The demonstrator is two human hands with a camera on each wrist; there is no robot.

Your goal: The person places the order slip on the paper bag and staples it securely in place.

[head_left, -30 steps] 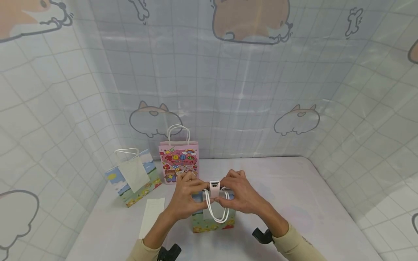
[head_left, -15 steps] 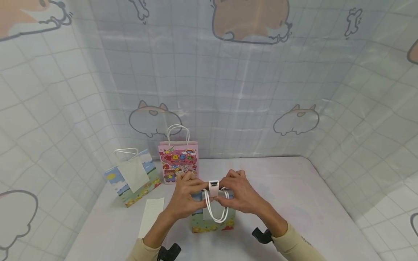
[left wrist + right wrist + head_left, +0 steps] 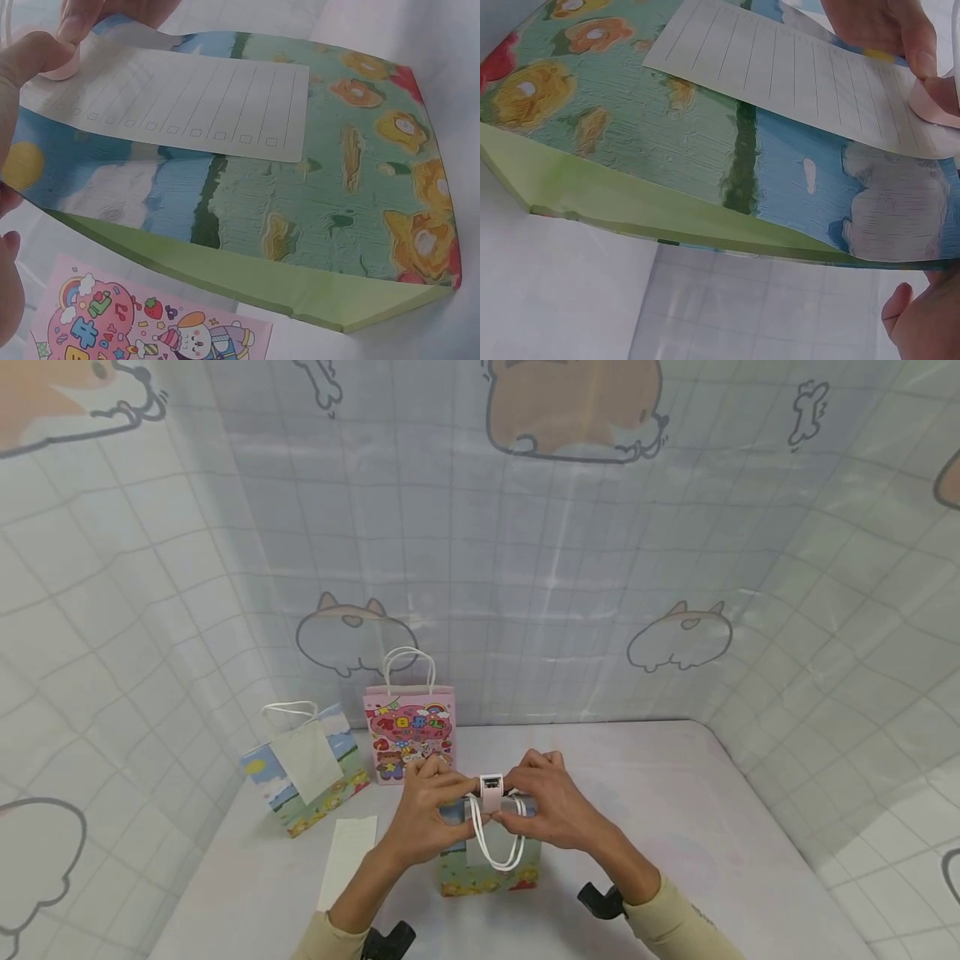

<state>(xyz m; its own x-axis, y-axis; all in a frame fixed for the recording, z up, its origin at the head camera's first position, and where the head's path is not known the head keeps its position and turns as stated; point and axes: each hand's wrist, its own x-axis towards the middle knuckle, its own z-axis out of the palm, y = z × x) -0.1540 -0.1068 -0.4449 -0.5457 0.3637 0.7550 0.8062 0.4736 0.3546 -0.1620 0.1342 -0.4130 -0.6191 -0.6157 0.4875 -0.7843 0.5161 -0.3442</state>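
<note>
A blue-and-green paper gift bag [image 3: 491,887] stands in front of me, its white cord handles [image 3: 504,865] hanging over the near side. A lined note slip [image 3: 225,97] lies against its face near the top. At the bag's top edge sits a small pink-and-white stapler [image 3: 492,795], its end over the slip. My left hand [image 3: 429,817] pinches the stapler from the left, thumb on the near side, other fingers behind the bag. From the right, my right hand [image 3: 553,810] pinches it the same way, thumb tip close to the left one.
A similar blue-green bag [image 3: 348,747] with a pale slip [image 3: 307,762] leans at the left. Behind it stands a pink cartoon gift bag [image 3: 411,731]. Another lined slip [image 3: 348,860] lies on the white table [image 3: 660,827], beside my left forearm. A patterned curtain [image 3: 525,568] hangs behind.
</note>
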